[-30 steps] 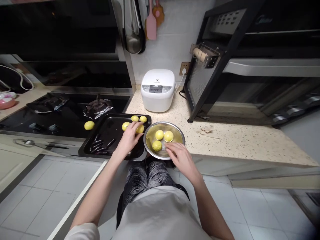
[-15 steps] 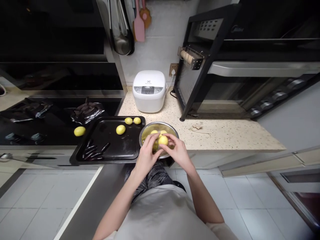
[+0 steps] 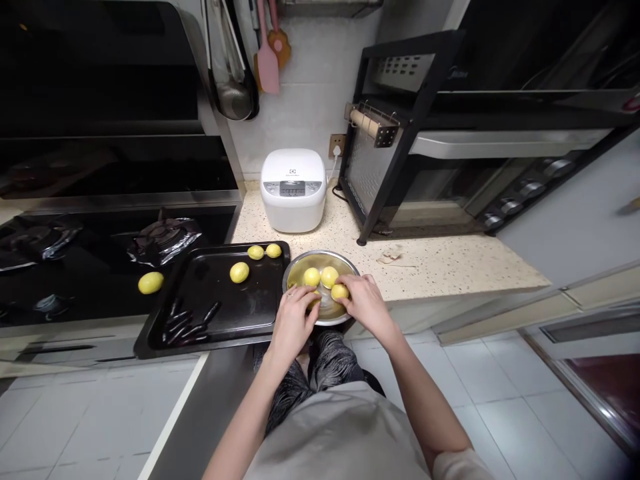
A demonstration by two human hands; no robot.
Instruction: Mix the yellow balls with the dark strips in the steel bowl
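Observation:
A round metal bowl (image 3: 301, 260) stands at the counter's front edge in front of me, with several yellow lemons inside. Two of these, a left one (image 3: 311, 277) and a right one (image 3: 329, 277), lie untouched towards the back. My left hand (image 3: 295, 317) reaches over the near left rim, its fingers closed round a lemon (image 3: 315, 300) that they mostly cover. My right hand (image 3: 367, 303) comes over the right rim and pinches another lemon (image 3: 340, 292) low in the bowl.
Left of the bowl, a black baking tray (image 3: 260, 293) carries three lemons and several slim, dark glossy shapes. Another lemon (image 3: 151, 283) lies on the stove (image 3: 100, 257). Behind stand a white rice cooker (image 3: 294, 200) and a rack with an oven (image 3: 450, 180).
My hands were together at one lemon above the bowl; now they are apart, lower, each at its own lemon inside it. The camera view has shifted slightly.

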